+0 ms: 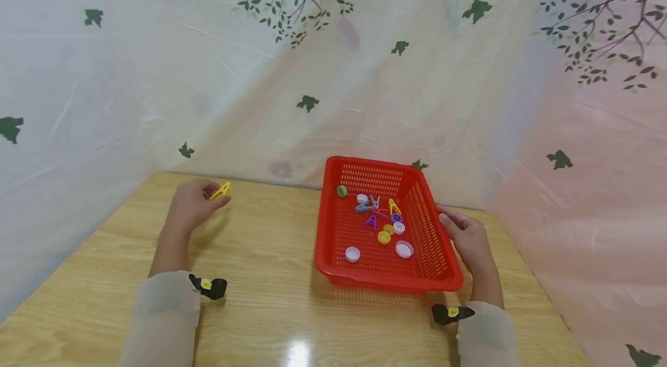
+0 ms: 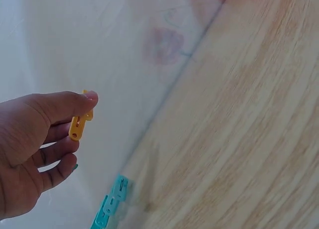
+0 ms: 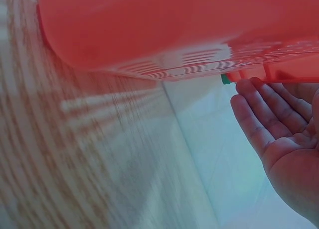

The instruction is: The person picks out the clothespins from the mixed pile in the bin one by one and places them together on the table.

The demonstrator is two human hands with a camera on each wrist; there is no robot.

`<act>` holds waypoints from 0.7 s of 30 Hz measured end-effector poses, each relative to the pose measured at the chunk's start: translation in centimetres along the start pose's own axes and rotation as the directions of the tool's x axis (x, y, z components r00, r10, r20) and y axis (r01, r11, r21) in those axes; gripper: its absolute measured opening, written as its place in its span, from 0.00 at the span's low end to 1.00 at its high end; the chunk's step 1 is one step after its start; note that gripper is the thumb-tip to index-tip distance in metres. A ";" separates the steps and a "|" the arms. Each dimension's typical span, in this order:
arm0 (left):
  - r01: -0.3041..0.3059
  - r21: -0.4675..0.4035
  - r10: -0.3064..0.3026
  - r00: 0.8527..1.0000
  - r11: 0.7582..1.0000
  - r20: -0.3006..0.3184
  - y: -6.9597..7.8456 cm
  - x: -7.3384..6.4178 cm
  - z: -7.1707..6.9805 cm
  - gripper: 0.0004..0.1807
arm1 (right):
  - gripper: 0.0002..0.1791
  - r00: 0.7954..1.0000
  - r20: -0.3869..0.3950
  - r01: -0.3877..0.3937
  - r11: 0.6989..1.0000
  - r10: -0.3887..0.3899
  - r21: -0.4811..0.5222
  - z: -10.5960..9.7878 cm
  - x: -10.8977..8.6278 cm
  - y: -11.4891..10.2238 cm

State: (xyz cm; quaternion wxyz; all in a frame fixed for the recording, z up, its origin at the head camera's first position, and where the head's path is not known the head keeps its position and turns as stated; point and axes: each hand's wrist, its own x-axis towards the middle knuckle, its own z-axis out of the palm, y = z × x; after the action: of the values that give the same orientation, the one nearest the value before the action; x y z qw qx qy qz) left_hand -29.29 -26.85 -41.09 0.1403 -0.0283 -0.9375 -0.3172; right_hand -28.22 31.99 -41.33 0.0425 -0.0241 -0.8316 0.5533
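Note:
Between thumb and fingers, my left hand point(image 1: 194, 203) pinches a yellow clothespin point(image 1: 221, 190) above the table's far left part. In the left wrist view that clothespin point(image 2: 77, 127) points down from the thumb, and the other fingers are loosely bent. Teal clothespins point(image 2: 110, 203) lie below this hand; the head view does not show them. At the right side of a red plastic basket point(image 1: 327, 222), my right hand point(image 1: 469, 239) holds the rim. From below, the right wrist view shows its fingers point(image 3: 269, 107) reaching up to the rim; the thumb's contact is partly hidden.
In the basket lie several bottle caps, including a white one point(image 1: 352, 254) and a green one point(image 1: 341, 191), plus clothespins such as a purple one point(image 1: 371, 221) and a yellow one point(image 1: 394, 206). A printed curtain point(image 1: 250, 95) hangs along the wooden table's point(image 1: 260, 309) back edge.

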 end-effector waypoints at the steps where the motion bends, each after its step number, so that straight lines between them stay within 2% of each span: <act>1: 0.008 -0.001 -0.008 1.000 1.000 0.002 -0.1 -0.1 -0.1 0.25 | 0.31 1.000 0.001 -0.002 1.000 0.002 0.000 0.0 0.0 0.0; 7: 0.044 -0.005 -0.044 0.999 0.999 0.007 -0.2 -0.5 -0.3 0.25 | 0.31 1.000 0.000 -0.008 1.000 0.008 0.006 -0.1 -0.1 -0.1; 16: 0.101 0.006 -0.101 0.994 0.995 0.049 -0.8 -0.5 0.5 0.26 | 0.31 1.000 -0.007 0.002 1.000 -0.001 0.011 0.0 0.0 0.0; 21: 0.100 0.050 -0.103 0.993 0.994 0.062 -1.3 -0.5 1.0 0.26 | 0.31 1.000 -0.007 -0.005 1.000 0.005 0.004 -0.1 0.0 0.0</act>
State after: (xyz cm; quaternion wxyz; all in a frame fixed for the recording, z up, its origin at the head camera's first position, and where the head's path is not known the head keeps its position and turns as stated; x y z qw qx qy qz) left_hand -29.25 -27.28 -42.70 0.0941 0.0126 -0.9489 -0.3009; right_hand -28.21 32.07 -41.28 0.0442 -0.0283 -0.8301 0.5551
